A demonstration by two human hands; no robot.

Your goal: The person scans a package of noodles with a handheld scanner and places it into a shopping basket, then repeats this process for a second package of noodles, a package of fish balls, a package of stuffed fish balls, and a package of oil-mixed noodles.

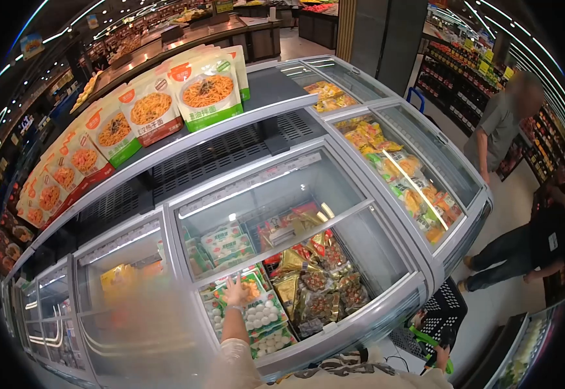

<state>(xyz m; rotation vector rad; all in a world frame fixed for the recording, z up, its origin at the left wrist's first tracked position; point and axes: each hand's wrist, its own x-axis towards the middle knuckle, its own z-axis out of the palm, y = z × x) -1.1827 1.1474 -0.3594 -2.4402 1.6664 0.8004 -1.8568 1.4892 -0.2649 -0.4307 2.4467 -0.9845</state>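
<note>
My left hand (235, 293) reaches down into the chest freezer, its fingers spread over a green-edged frozen food pack (251, 285). Just below the wrist lie clear-topped packs of white balls (263, 316), stacked in the same compartment. To their right are gold and clear bags (315, 282) of brown round pieces. At the lower right, my right hand (442, 356) is closed round the green handle of a black perforated shopping basket (443, 310). Part of that grip is hidden by dark shapes in front.
A sliding glass lid (276, 249) crosses the compartment, and the left lid (143, 330) is fogged. Noodle pouches (208, 91) line the shelf above. Yellow bags (370, 136) fill the freezer at right. One person (503, 126) stands in the aisle, another (529, 249) nearer.
</note>
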